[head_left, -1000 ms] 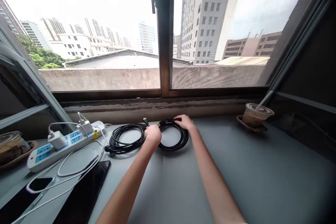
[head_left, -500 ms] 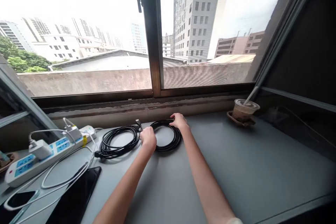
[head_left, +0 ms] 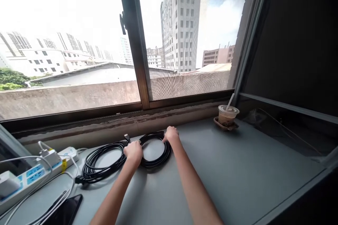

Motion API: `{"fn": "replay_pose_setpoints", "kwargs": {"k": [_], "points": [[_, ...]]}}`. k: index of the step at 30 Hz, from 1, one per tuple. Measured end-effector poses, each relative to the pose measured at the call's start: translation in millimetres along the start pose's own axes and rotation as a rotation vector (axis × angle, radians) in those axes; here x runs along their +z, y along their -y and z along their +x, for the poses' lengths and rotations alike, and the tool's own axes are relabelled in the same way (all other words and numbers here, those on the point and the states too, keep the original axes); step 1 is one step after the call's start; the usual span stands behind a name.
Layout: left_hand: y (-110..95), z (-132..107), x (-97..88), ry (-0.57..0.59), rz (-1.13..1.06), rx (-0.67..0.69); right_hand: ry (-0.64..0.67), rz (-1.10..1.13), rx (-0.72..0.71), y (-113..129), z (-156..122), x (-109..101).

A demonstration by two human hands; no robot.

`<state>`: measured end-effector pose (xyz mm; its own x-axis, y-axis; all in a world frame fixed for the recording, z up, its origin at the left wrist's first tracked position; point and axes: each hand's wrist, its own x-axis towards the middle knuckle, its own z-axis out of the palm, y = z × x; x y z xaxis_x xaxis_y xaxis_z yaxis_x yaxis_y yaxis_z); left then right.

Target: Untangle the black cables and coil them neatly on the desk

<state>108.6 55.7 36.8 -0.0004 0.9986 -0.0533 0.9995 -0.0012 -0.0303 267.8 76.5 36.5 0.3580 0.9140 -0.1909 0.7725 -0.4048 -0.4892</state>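
Note:
Two coils of black cable lie side by side on the grey desk. At the left edge of the right-hand coiled cable (head_left: 155, 163), my left hand (head_left: 133, 152) is closed on it, close to where the two coils meet. My right hand (head_left: 171, 134) grips the same coil at its upper right, its thumb reaching over the inner side. Most fingertips of both hands are hidden. Just left of my left hand rests the other coiled cable (head_left: 88, 168), with a dark plug at its lower left and a metal-tipped connector (head_left: 127, 136) sticking up at its top right.
A white power strip (head_left: 31, 177) with chargers and white cords (head_left: 74, 175) fills the left side, near a dark flat device (head_left: 67, 211). Toward the back right stands a drink cup (head_left: 227, 114) with a straw on a brown coaster. A window frame (head_left: 142, 95) borders the desk behind.
The camera view has turned right and tilted up, shifting everything left and down. Both hands stay at the right-hand coil, with little visible movement against it.

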Motion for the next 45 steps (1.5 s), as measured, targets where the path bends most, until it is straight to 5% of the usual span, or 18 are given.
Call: {"fn": "replay_pose_setpoints", "kwargs": {"k": [18, 24, 30, 33, 39, 45], "points": [[9.3, 12.8, 15.9, -0.103, -0.056, -0.031, 0.125, -0.103, -0.023, -5.7, 0.0, 7.5], [22.3, 7.7, -12.0, -0.054, -0.087, -0.052, -0.008, -0.137, -0.023, -1.6, 0.2, 14.4], [22.1, -20.3, -47.3, -0.15, -0.14, -0.037, -0.079, -0.142, -0.052, -14.3, -10.4, 19.5], [12.0, -40.8, -30.2, -0.121, -0.15, 0.042, -0.122, -0.148, -0.102, -19.4, -19.5, 24.4], [4.2, -68.1, 37.0, -0.079, -0.152, 0.21, -0.163, -0.094, -0.255, -39.5, -38.8, 21.9], [37.0, -79.2, 46.2, -0.313, -0.277, 0.302, -0.274, -0.057, -0.342, -74.4, -67.1, 28.2]]}}
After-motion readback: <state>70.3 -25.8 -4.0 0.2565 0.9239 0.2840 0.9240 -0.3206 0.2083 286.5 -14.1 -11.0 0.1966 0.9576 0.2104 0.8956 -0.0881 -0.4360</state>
